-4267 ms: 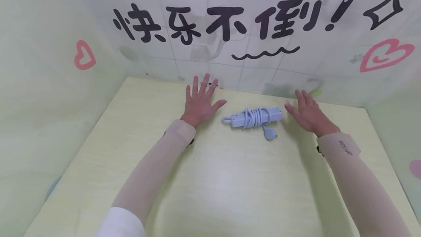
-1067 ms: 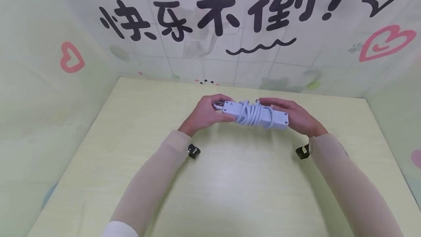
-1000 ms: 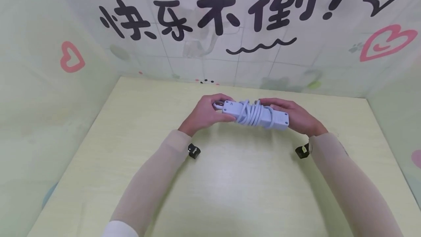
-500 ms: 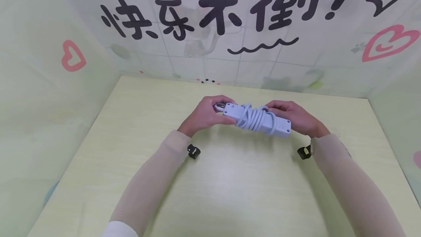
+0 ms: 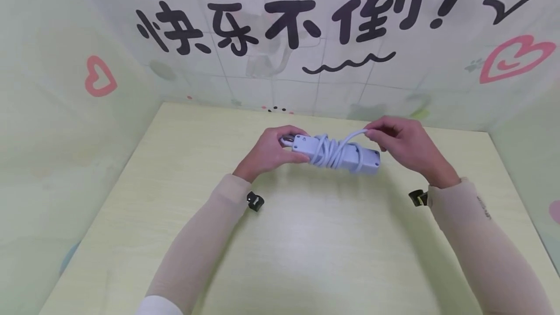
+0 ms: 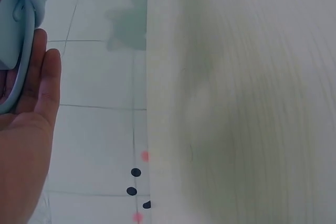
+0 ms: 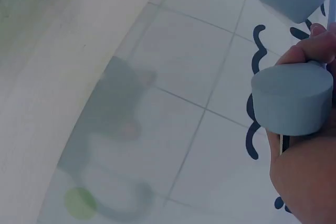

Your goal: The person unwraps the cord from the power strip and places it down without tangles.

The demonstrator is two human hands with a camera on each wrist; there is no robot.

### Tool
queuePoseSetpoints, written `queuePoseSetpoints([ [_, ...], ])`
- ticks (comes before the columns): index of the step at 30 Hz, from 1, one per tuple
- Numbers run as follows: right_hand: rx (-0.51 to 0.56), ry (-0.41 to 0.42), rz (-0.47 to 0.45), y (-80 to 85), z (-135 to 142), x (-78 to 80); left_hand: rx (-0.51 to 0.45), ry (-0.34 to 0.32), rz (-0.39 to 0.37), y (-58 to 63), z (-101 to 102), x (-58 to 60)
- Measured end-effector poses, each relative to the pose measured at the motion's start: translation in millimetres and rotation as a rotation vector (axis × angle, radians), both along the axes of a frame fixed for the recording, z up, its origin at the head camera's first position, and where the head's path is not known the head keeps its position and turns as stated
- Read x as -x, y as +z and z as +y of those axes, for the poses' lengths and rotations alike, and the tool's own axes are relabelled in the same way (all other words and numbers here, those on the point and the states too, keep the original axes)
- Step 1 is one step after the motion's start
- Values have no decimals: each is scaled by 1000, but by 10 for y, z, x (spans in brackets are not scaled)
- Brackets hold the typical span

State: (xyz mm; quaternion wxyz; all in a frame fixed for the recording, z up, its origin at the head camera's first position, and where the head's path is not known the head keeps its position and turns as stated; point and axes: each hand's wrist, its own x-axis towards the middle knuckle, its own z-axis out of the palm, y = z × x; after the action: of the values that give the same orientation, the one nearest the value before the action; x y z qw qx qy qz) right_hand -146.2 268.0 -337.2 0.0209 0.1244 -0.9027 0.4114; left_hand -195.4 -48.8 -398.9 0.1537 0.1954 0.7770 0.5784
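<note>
A pale blue power strip (image 5: 367, 161) is raised over the table, with its cord (image 5: 334, 154) wound several times around the middle. My left hand (image 5: 268, 150) grips its left end, thumb in front and the other fingers behind; a loop of cord lies against the palm in the left wrist view. My right hand (image 5: 409, 142) pinches the cord's loose stretch, pulled up and to the right of the coil. In the right wrist view the round plug (image 7: 291, 103) sits within the right hand, its prongs pointing toward the palm. The head view hides this plug behind the fingers.
The pale wooden table (image 5: 297, 252) spreads below both arms. Behind it hangs a white printed sheet (image 5: 245, 89) with black characters, and similar sheets stand on both sides. Small black wrist cameras (image 5: 255, 201) hang under the sleeves.
Earlier both hands lay spread beside the power strip on the table; then they lifted it. Over the last half second my right hand moved right and slightly up, drawing cord off the coil.
</note>
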Motion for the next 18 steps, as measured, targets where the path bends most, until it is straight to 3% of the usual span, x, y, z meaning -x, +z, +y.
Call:
queuePoseSetpoints([
  [4,-9,24,165,69,-41,-95,-28,40,-3,6,-6,3],
  [7,-3,52,237,79,-64,-182,-61,83,9,5,-13,16],
  [13,4,142,258,25,-97,-316,-91,175,48,23,-34,30],
  [18,-2,204,237,-117,-109,-381,-100,224,84,38,-39,26],
])
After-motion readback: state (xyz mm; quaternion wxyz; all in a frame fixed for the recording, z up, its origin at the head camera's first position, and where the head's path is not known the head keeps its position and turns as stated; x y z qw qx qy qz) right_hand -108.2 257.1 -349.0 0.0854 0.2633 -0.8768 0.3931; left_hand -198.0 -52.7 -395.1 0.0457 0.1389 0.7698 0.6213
